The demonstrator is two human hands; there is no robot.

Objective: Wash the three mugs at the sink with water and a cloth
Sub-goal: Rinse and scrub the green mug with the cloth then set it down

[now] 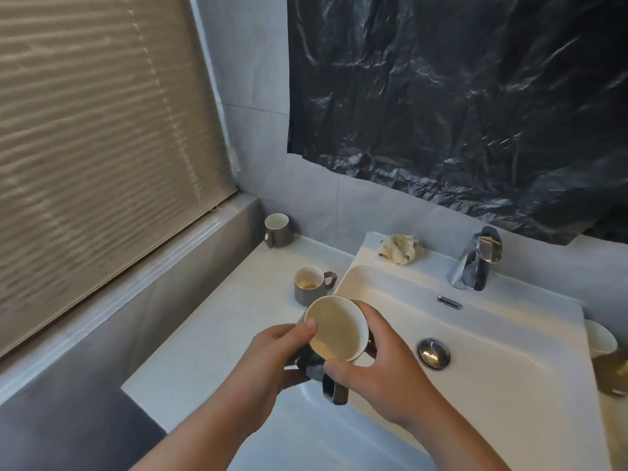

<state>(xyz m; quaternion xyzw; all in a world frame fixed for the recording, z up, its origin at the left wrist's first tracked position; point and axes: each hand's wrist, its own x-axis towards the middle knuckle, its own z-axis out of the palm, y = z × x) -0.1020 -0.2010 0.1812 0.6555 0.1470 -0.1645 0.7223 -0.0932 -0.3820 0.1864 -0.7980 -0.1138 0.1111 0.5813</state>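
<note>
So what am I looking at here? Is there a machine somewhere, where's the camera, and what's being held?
There is no machine here. These are a person's two bare hands, seen from one wide-angle camera worn on the head and looking down. The left hand and right hand together grip a tilted mug at the left edge of the sink, with its pale inside facing the camera. On the counter beside the basin stands a second mug with brownish residue inside. A third mug stands farther back by the wall. A crumpled cloth lies on the back ledge, left of the tap. No running water is visible.
</note>
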